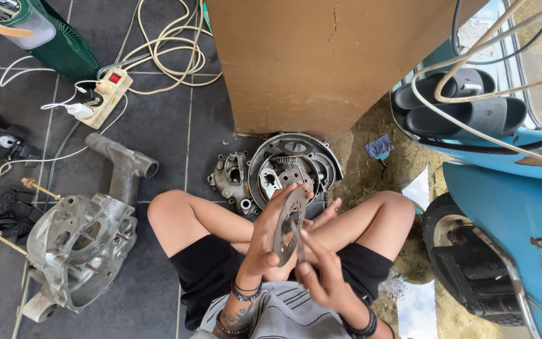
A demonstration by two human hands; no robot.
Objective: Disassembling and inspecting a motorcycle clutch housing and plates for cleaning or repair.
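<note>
Dull grey metal plate (288,225) with a worn, matt face; rough cast aluminium engine casing (79,248) at left; dark matt floor tiles (158,125); glossy blue painted scooter body (509,207) at right.

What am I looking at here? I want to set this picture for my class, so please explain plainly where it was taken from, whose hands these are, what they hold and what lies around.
The single picture comes from a camera worn on a person's head, looking down at their own lap; they sit cross-legged on a dark tiled floor. Their left hand holds up a flat metal disc with cut-out holes. Their right hand presses a thin tool against it. Beyond the knees lies a round metal engine cover. To the left lies a large grey engine casing, and further back a power strip with cables. On the right stands part of a blue scooter with black sandals on it.
</note>
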